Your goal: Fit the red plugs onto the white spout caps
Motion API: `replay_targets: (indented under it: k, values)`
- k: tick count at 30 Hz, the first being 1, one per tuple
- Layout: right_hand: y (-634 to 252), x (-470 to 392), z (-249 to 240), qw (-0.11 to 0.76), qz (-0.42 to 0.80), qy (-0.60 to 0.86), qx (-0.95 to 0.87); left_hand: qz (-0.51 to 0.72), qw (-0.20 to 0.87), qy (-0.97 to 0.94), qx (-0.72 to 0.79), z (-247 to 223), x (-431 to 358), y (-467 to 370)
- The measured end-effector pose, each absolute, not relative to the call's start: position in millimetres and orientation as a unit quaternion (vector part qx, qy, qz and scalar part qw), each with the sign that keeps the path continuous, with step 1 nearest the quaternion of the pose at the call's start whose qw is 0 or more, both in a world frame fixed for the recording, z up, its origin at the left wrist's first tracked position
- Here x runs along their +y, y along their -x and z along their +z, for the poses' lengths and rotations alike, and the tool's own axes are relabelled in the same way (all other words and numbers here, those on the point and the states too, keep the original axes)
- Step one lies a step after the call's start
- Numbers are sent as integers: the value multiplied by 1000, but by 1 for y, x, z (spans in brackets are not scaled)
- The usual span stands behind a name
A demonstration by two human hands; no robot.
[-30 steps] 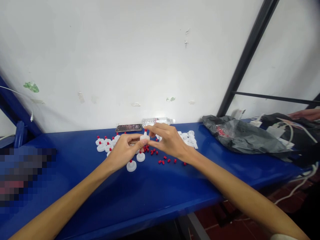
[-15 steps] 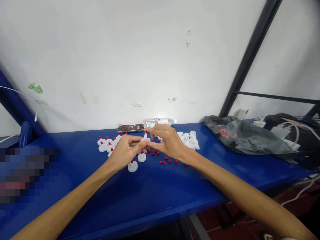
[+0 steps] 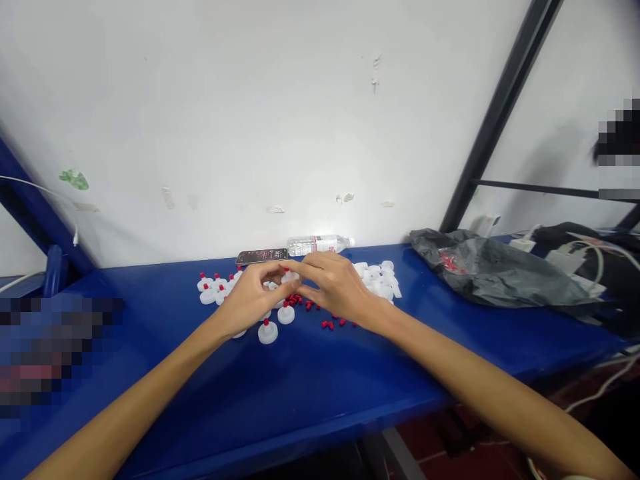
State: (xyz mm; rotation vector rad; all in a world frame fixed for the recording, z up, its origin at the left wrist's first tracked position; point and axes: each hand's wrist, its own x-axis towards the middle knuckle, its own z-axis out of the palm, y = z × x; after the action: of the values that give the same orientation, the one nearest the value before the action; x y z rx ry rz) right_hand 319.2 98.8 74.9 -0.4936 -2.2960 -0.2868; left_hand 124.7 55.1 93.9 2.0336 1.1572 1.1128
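Observation:
Between my two hands is a white cap with a narrow spout and a red tip [image 3: 289, 275], partly hidden by fingers. My left hand [image 3: 257, 293] is closed on its white base. The fingers of my right hand [image 3: 336, 285] are closed around the same cap, the index finger over the red tip. Left of and below my hands stand several white caps with red tips, one [image 3: 268, 331] nearest the front. Small loose red tips [image 3: 327, 325] lie under and beside my right hand. Behind that hand is a pile of white caps [image 3: 383, 280] without red tips.
A phone [image 3: 261, 257] and a clear plastic bottle [image 3: 320, 245] lie along the wall on the blue table [image 3: 280, 407]. To the right is a dark plastic bag [image 3: 500, 277] with red pieces on it, beside cables and chargers. A person's head shows partly at the right edge.
My right index finger has come down over the cap's red tip, and the cap is tilted and more covered by the hands. A person has appeared at the right edge.

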Motion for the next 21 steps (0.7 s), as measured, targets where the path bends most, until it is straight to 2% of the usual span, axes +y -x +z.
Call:
replay_targets:
  k: [5, 10, 15, 21]
  values:
    - [-319, 90, 86, 380, -81, 210, -897, 410, 177, -760, 473, 105, 63, -104]
    - [-318, 87, 88, 379, -70, 221, -896, 420, 181, -735, 500, 116, 77, -69]
    - [-317, 89, 83, 356, -73, 205, -909, 380, 120, -704, 588, 114, 92, -37]
    - [-314, 89, 81, 336, -90, 189, -918, 301, -99, -719, 619, 93, 114, -6]
